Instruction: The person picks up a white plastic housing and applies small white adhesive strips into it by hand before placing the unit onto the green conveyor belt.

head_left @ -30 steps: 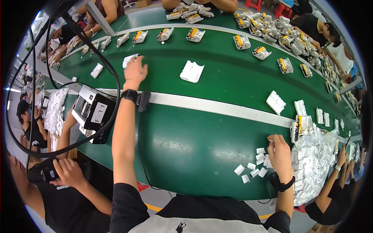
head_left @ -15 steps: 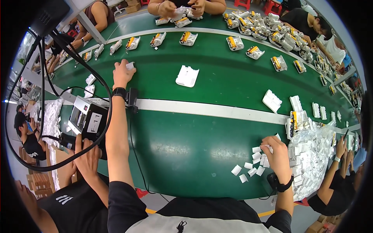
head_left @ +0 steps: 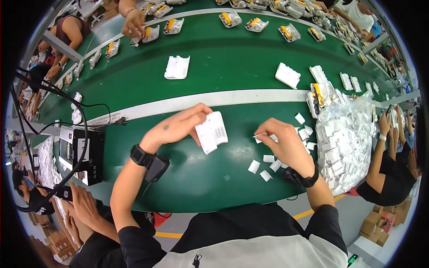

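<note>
Left of centre over the near strip of the green table, my left hand (head_left: pixel 178 126) grips a white plastic shell (head_left: pixel 214 134) by its left edge. The shell is tilted, with a patch of fine print on its right part. To its right, my right hand (head_left: pixel 286 145) pinches a small flat white piece (head_left: pixel 258 139) between thumb and fingertips. Piece and shell are apart. More small white pieces (head_left: pixel 254 166) lie loose beside and below my right hand. Each of my wrists wears a black strap with a dark block.
A clear plastic bag (head_left: pixel 342 147) full of small white pieces stands right. Past the pale rail (head_left: pixel 250 96) lie two white shells (head_left: pixel 177 68) (head_left: pixel 288 76), and farther off parts with yellow insides (head_left: pixel 230 19). A black box-shaped device (head_left: pixel 85 154) with cables sits left. Co-workers surround the table.
My left hand has come back from the far left and now holds a white shell before me. My right hand has moved left from the loose pieces, pinching one. The view has shifted.
</note>
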{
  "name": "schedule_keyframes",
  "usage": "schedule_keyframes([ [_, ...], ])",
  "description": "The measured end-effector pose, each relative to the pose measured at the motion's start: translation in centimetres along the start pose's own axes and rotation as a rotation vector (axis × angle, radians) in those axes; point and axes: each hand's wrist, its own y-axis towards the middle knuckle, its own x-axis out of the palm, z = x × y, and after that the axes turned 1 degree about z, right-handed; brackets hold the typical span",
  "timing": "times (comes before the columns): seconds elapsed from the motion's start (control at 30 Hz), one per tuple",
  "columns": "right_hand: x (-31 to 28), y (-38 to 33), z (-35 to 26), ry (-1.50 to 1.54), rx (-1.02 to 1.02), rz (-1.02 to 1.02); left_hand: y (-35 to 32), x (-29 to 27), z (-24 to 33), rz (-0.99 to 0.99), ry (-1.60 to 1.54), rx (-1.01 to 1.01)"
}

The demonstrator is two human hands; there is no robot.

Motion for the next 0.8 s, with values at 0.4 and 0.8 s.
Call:
schedule_keyframes([
  [0.4, 1.3, -0.2, 0.5, 0.056, -0.003, 0.000, 0.7, 2.1, -1.6, 0.254, 0.799, 0.327],
  [0.8, -0.3, 1.1, -2.1, 0.001, 0.005, -0.027, -1.9, 7.3, -2.0, 0.632, 1.479, 0.365],
])
